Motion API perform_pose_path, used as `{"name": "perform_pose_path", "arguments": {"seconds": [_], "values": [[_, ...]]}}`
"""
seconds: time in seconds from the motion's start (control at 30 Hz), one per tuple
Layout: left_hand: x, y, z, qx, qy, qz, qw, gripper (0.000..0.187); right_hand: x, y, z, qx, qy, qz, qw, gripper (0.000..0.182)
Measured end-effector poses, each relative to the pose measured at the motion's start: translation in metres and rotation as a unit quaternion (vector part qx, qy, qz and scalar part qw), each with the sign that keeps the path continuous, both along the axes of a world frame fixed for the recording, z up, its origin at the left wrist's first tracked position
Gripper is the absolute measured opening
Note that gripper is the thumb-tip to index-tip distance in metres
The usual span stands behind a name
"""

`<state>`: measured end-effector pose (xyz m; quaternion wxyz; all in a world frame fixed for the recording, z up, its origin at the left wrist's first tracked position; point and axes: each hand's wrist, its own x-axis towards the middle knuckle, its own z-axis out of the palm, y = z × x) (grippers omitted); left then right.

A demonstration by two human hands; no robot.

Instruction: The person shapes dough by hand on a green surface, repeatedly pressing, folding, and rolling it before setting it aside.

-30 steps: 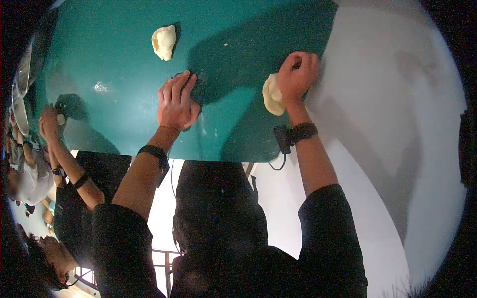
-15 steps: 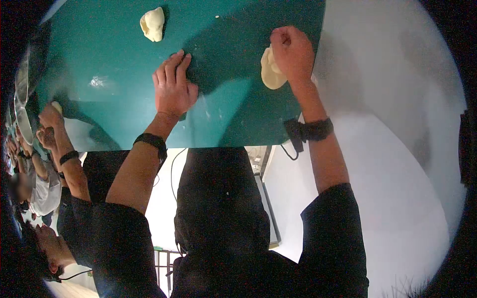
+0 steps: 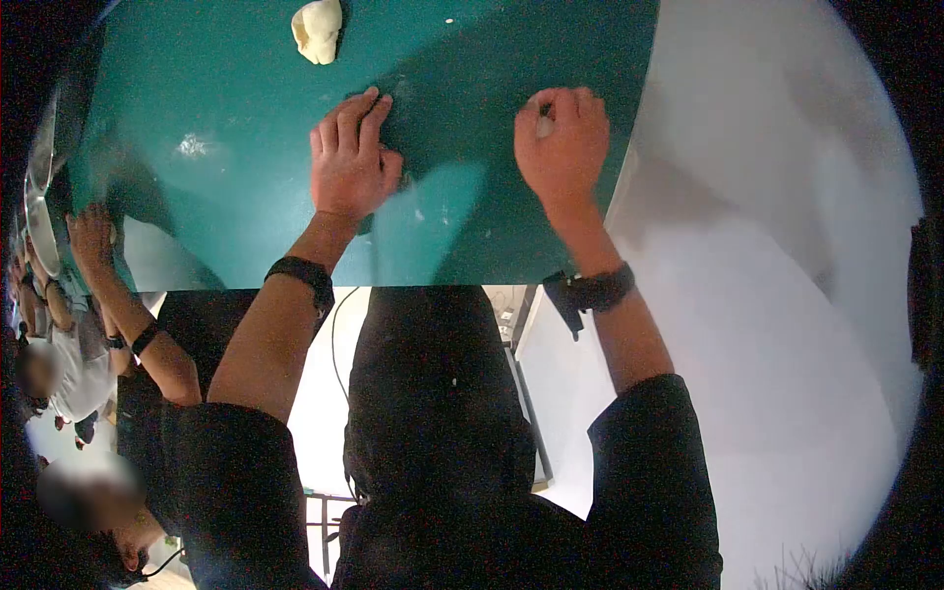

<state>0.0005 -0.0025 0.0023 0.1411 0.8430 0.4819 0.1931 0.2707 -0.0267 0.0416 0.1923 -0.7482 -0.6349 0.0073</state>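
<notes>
My right hand [image 3: 562, 146] is curled into a fist over the green table [image 3: 246, 236] on the right. A small bit of pale dough [image 3: 544, 128] shows in the gap between its thumb and fingers; the rest is hidden by the hand. Resting on the tabletop near the middle, my left hand [image 3: 349, 157] has its fingers loosely stretched and the thumb apart, with nothing seen in it. A cream-coloured lump of dough [image 3: 318, 33], folded and uneven, lies beyond my left hand near the top of the view.
A tiny white crumb [image 3: 449, 21] and a whitish patch [image 3: 194, 146] are on the table. At the left, a co-worker's hand [image 3: 91, 236] is at the same table, near clear bowl-like things [image 3: 41, 231]. The table's right edge borders a pale surface [image 3: 747, 256].
My right hand has come nearer to me, and the flattened dough that showed beside it is now out of sight, except for a bit within the fist. My left hand has barely shifted.
</notes>
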Motion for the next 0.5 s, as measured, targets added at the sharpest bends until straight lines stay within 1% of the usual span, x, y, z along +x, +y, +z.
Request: {"name": "perform_pose_path", "arguments": {"seconds": [0.13, 0.2, 0.3, 0.5], "values": [[0.005, 0.002, 0.001, 0.014, -0.002, 0.015, 1.0, 0.061, 0.002, 0.009, -0.009, 0.023, -0.007, 0.006, 1.0, 0.02], [0.003, -0.004, 0.0, 0.005, -0.006, 0.011, 1.0, 0.062, 0.005, 0.018, -0.007, 0.035, -0.038, -0.011, 0.999, 0.018], [0.005, -0.004, 0.001, -0.007, -0.015, 0.006, 1.0, 0.064, 0.014, 0.032, -0.007, 0.047, -0.025, -0.048, 0.997, 0.015], [0.008, -0.009, 0.007, -0.026, -0.008, -0.002, 1.0, 0.065, 0.038, 0.048, -0.005, 0.07, 0.021, -0.004, 0.997, 0.008]]}}
